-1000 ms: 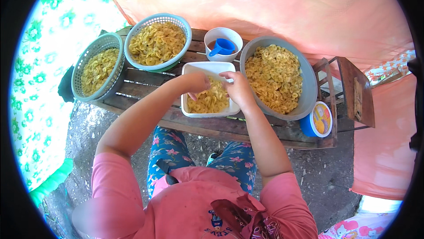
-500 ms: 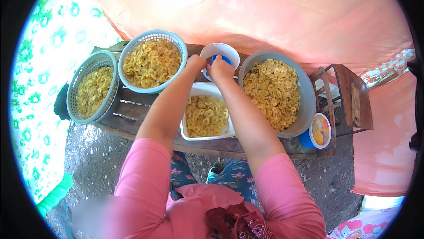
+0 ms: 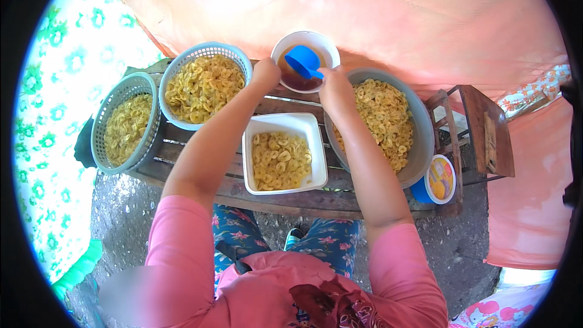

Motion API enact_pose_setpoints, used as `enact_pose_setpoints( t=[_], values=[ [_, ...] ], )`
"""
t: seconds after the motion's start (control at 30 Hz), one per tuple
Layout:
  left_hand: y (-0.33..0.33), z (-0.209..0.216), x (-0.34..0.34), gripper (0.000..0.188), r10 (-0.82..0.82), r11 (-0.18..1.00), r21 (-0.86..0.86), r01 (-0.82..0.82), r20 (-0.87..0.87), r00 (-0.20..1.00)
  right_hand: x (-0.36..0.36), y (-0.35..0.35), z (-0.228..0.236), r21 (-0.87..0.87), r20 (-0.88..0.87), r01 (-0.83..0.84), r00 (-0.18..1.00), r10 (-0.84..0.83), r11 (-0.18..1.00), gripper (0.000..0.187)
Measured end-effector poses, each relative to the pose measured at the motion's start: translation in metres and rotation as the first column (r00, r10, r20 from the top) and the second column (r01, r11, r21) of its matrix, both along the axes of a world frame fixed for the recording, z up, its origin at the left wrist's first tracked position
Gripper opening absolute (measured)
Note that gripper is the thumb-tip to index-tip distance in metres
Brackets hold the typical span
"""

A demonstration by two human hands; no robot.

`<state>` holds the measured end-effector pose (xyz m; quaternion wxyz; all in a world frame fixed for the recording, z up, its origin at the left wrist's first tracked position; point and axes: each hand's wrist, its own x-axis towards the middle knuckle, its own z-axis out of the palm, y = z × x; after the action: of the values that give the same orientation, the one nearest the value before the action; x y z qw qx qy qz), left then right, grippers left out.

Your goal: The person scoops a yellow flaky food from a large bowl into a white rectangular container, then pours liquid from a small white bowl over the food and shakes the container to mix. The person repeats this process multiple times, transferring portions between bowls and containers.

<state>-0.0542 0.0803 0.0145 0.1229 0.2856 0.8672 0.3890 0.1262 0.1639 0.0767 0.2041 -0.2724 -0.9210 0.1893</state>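
At the far side of the table, my left hand (image 3: 267, 75) is closed on the left rim of a round white tub (image 3: 333, 55). Brown liquid (image 3: 291, 77) lies inside it. My right hand (image 3: 336, 90) grips the handle of a blue measuring cup (image 3: 302, 60), which tilts over the liquid within the tub's rim. Nearer me, between my forearms, a square white tub (image 3: 320, 164) holds thin yellow slices (image 3: 280, 159) that look like banana chips.
Two grey-blue baskets (image 3: 97, 140) of the same chips stand at left, a large grey basin (image 3: 422, 140) of them at right. A blue lidded tub (image 3: 440, 179) sits by the slatted wooden table's (image 3: 285, 205) right end. Beyond hangs an orange sheet (image 3: 395, 12).
The measuring cup has come into clearer view, tilted over the liquid. My hands have moved apart, and the round tub now sits slightly farther away and higher in view.
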Motion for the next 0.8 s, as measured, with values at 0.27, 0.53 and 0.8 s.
enact_pose_setpoints(
  t=[0.27, 0.53, 0.8],
  values=[
    [-0.065, 0.051, 0.028, 0.029, 0.005, 0.981, 0.195, -0.006, 0.005, 1.000, 0.046, -0.031, 0.033, 0.060, -0.317, -0.088, 0.943, 0.102, 0.994, 0.024],
    [-0.122, 0.053, 0.060, 0.034, 0.029, 0.970, 0.240, 0.036, -0.264, 0.964, 0.089, -0.076, 0.019, 0.047, -0.252, -0.121, 0.959, 0.129, 0.992, 0.030],
    [-0.141, 0.041, 0.074, 0.037, 0.023, 0.973, 0.226, 0.048, -0.302, 0.953, 0.105, -0.100, -0.003, 0.003, -0.246, -0.115, 0.963, 0.112, 0.993, 0.029]
  ],
)
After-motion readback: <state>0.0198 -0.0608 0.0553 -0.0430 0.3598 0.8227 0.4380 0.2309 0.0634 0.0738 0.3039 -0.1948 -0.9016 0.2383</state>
